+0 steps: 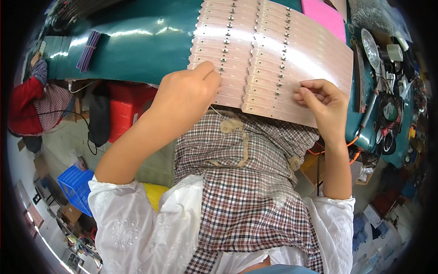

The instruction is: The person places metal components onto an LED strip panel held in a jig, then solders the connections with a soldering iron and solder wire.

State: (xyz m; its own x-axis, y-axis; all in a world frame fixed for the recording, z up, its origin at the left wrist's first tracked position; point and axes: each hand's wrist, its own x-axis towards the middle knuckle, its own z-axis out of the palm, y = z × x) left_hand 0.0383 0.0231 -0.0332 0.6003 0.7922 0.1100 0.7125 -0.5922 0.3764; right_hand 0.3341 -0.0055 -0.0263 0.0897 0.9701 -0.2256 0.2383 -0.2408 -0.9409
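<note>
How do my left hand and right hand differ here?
The left hand shows its back; the right hand shows its thumb and curled fingers. The left hand is by the left component row; the right hand is right of the right component row. Both are bare and reach over the pale pink boards.

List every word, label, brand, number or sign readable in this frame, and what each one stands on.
None: no text can be read in this frame.
Pale boards: any markings are too small or washed out by glare to read.
Green disc among the tools on the right: any print is too small.
Red bin: a small pale mark, too blurred to tell whether it is text.
</note>
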